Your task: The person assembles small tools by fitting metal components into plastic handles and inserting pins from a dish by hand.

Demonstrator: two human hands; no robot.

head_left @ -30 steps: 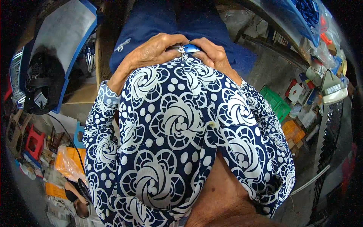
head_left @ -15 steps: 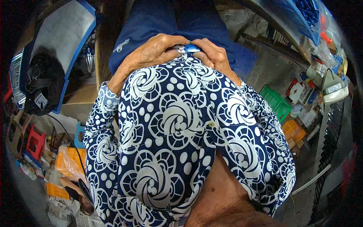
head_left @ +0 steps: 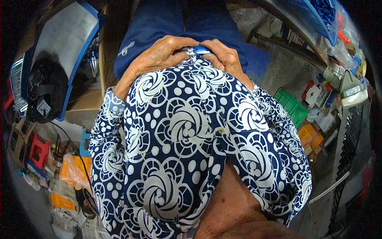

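In front of my waist, above dark blue trousers (head_left: 155, 28), both hands meet over a small shiny blue and silver metal piece (head_left: 199, 50). My left hand (head_left: 161, 53) is closed, its thumb and fingers pinching the silver end. Closed round the blue end is my right hand (head_left: 225, 55), with the thumb below and the index finger on top. Fingers cover part of the piece, so its exact kind cannot be made out. Just under it runs the front of my dark blue shirt (head_left: 187, 123) with white flower patterns.
On the left stands a blue-edged tray (head_left: 67, 32) with a black object (head_left: 45, 87) at its near end. A blue container (head_left: 324, 16) holds blue pieces at the upper right. A green crate (head_left: 290, 107) lies right, a red stool (head_left: 39, 151) left.
Both hands keep their hold, and the blue and silver piece has turned slightly. At the lower left, a skin-coloured shape like an arm no longer shows.
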